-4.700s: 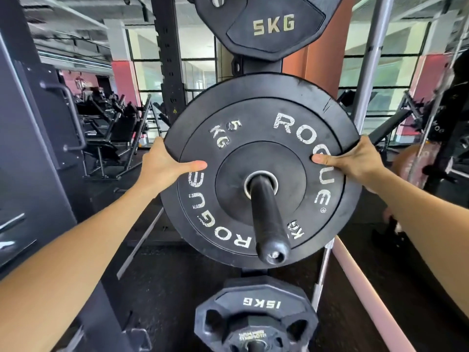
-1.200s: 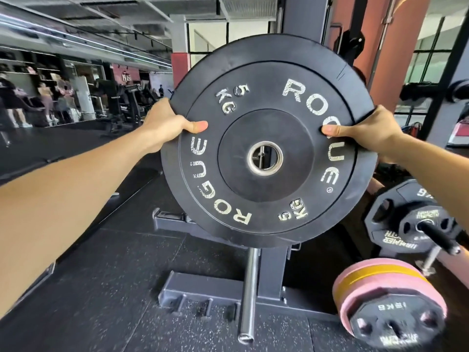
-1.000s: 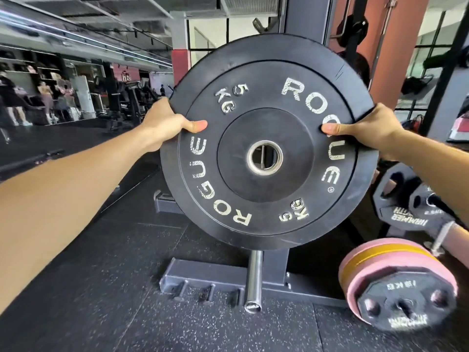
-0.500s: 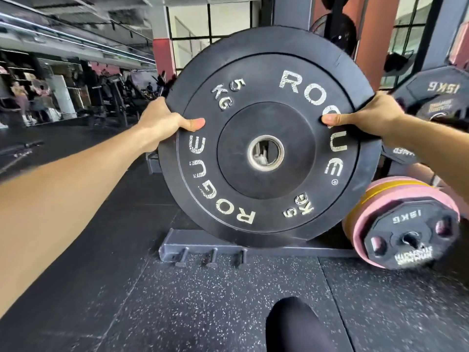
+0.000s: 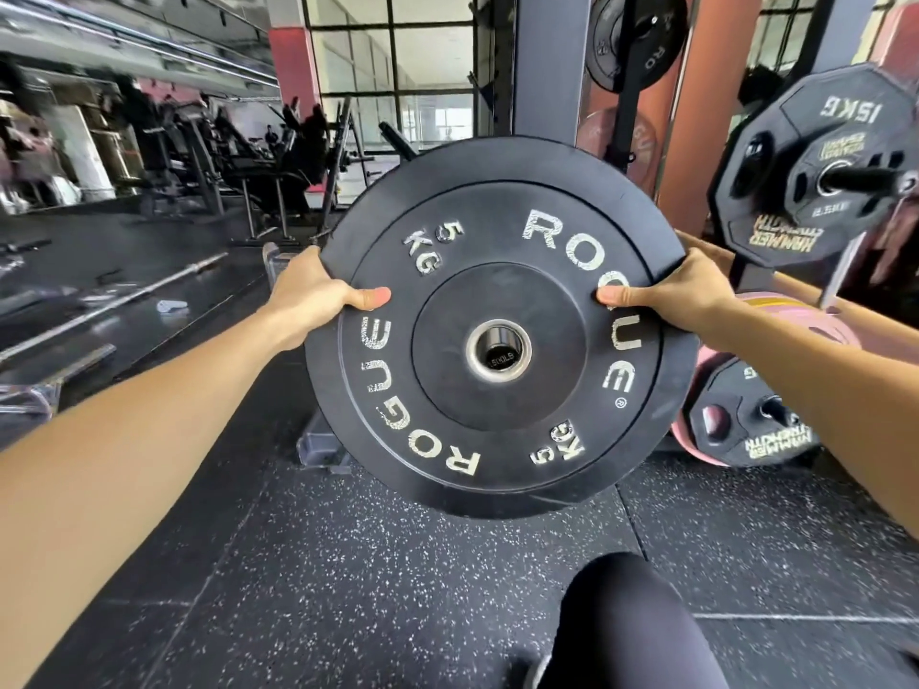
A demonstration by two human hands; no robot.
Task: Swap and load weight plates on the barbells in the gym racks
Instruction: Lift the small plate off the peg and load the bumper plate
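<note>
A black 5 kg Rogue bumper plate (image 5: 497,405) is held upright in front of me, off any bar. My left hand (image 5: 311,295) grips its left rim, thumb on the face. My right hand (image 5: 676,290) grips the right rim the same way. Through the plate's steel centre hole the end of a bar sleeve (image 5: 500,358) shows, lined up behind it. To the right a black 15 kg plate (image 5: 795,191) sits on a peg, and below it a pink plate with a black one (image 5: 751,430) in front of it sits low on a bar.
A grey rack upright (image 5: 547,67) rises behind the plate, with its base foot (image 5: 318,445) on the black rubber floor. A bare barbell (image 5: 114,305) lies on the floor at left. My knee (image 5: 626,619) shows at the bottom. Machines stand far left.
The plate came off its storage peg and I carried it, turning left and down. Within the last half second the view swung right and a bar sleeve end now shows through the plate's hole.
</note>
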